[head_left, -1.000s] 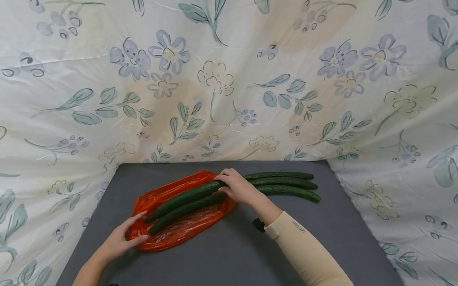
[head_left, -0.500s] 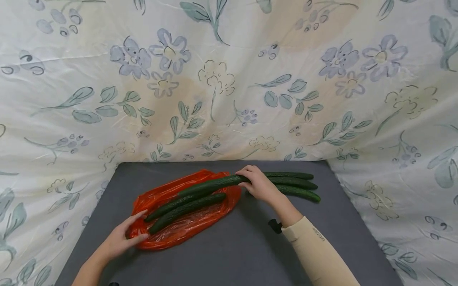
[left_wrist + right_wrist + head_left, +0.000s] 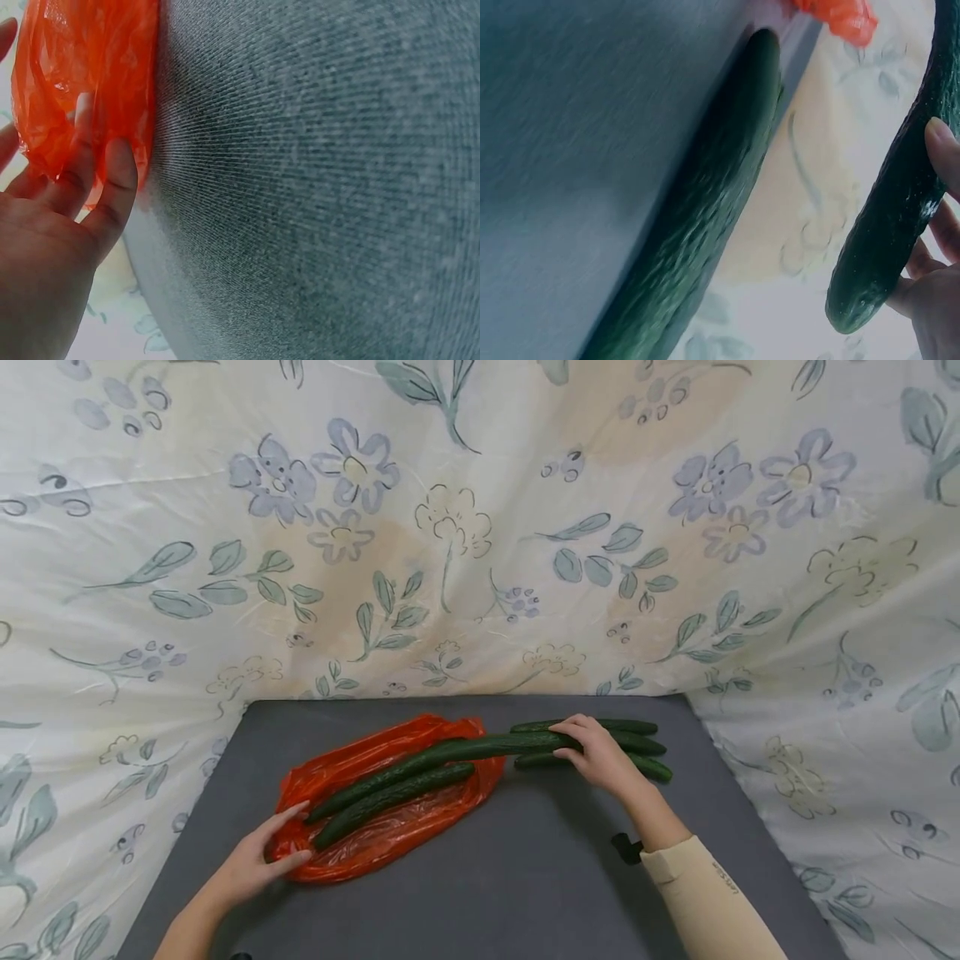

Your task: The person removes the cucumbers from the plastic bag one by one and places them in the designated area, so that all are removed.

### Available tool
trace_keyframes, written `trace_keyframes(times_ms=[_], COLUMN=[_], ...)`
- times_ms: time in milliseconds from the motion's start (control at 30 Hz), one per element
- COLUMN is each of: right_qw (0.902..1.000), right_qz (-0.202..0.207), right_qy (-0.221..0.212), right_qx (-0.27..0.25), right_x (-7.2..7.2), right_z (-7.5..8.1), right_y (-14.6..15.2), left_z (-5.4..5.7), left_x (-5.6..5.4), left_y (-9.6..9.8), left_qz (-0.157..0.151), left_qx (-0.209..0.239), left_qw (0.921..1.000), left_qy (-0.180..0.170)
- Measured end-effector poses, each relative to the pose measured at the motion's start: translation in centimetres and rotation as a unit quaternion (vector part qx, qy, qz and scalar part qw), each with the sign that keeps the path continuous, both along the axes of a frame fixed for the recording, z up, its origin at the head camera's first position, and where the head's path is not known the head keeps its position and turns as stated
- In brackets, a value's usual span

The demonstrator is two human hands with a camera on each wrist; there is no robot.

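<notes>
The held cucumber [image 3: 459,750] slants, near left to far right.

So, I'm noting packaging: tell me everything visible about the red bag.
The red bag looks like thin, glossy, crinkled, translucent plastic. It lies slantwise on the gray table, the left hand touching its left end. One cucumber lies along it; another, gripped by the right hand, extends past its right end.
</notes>
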State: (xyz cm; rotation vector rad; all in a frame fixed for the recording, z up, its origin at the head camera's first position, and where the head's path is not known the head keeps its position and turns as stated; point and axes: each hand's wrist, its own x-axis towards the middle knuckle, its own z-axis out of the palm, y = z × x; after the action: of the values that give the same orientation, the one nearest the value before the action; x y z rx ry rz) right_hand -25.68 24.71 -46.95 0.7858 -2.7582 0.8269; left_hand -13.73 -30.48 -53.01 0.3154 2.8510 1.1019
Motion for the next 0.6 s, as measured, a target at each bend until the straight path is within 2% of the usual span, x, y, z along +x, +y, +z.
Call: trace_keyframes(times_ms=[100, 333, 600], right_qw=[0.9998, 0.9972, 0.9946], right_qz=[-0.02, -0.071, -0.094], right_qy=[0.001, -0.025, -0.038], right_qx=[-0.003, 0.001, 0.019], right_x=[0.3, 0.9, 1.7], right_z=[-0.4, -1.8, -3.3], right_y=[1.6, 5.5, 8.4], left_z=[0.1, -0.4, 0.0], left_x=[0.1, 0.2, 0.3], left_y=[-0.1, -0.4, -0.4], left_qz=[0.002, 0.006, 0.002], left_qx=[0.006, 0.004, 0.009], left_qw=[1.0, 1.0, 0.9999], left_qy=[-0.002, 0.005, 0.007])
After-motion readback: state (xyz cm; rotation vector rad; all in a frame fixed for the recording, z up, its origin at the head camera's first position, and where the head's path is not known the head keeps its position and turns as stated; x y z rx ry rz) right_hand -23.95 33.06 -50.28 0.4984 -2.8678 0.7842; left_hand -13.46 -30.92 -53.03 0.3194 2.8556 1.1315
